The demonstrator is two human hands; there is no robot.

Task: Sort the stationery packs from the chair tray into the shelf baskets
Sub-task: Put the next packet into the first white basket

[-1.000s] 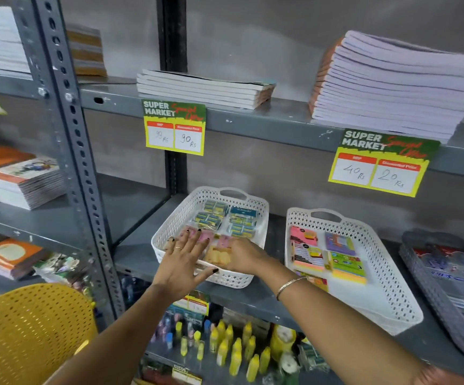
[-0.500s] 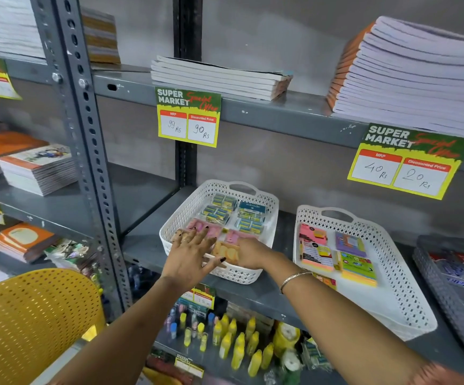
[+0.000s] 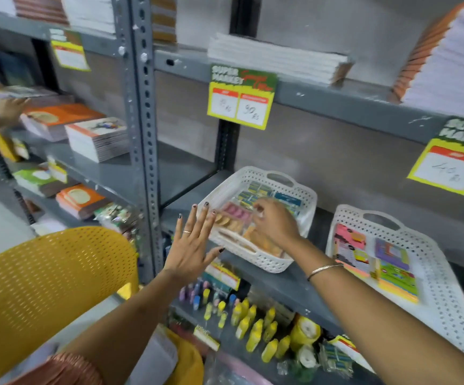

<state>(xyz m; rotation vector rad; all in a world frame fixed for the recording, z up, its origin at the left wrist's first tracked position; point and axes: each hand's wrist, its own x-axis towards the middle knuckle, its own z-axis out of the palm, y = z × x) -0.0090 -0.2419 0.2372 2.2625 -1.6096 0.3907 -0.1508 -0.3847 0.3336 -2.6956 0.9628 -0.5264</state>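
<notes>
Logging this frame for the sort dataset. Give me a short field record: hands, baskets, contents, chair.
left hand: open, fingers spread, beside the left basket, holding nothing
right hand: inside left basket, fingers on the packs; grip unclear
left basket: white, on grey shelf, holds small pink, orange and blue-green packs
right basket: white, holds colourful flat packs
chair: yellow, lower left

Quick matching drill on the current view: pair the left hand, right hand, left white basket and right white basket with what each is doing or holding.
Column 1:
1. left hand
2. right hand
3. left white basket
4. right white basket

Column 2:
A. holds colourful sticky-note packs
B. open, fingers spread, beside the basket
C. holds pink and orange packs
D. reaching inside a basket

Pairs: 1-B, 2-D, 3-C, 4-A
</notes>
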